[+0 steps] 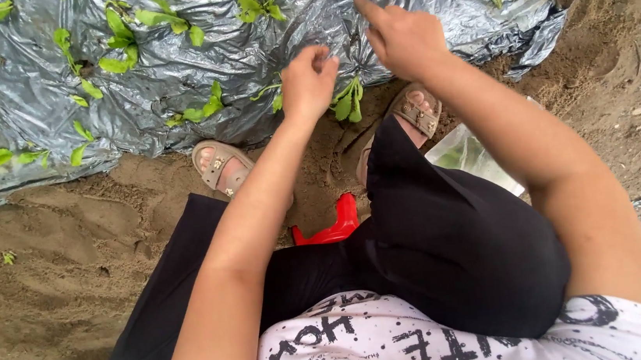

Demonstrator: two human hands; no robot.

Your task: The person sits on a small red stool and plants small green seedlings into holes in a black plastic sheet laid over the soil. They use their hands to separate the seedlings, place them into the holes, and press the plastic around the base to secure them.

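Seedling (348, 104) with green leaves stands at the edge of the black plastic sheet (38, 97), just between the two hands and close to the sandy soil (53, 253). The left hand (308, 84) is beside it, the fingers curled together near the leaves; if they pinch a leaf or only touch it, I cannot tell. The right hand (403, 39) is above the sheet, a little further up — the index finger is stretched out and its tip touches the plastic, the other fingers are bent in, and it holds nothing that I can see.

More small plants (120, 47) come out through holes in the sheet, in loose rows, each one apart from the next.

The person squats over the soil in black trousers, with a beige sandal (219, 166) on each foot; the toes point to the sheet. Between the legs a red plastic stool (333, 226) shows a little. By the right knee lies a clear plastic bag (469, 156) — something green is dimly visible inside it, but what exactly is too blurred to say.
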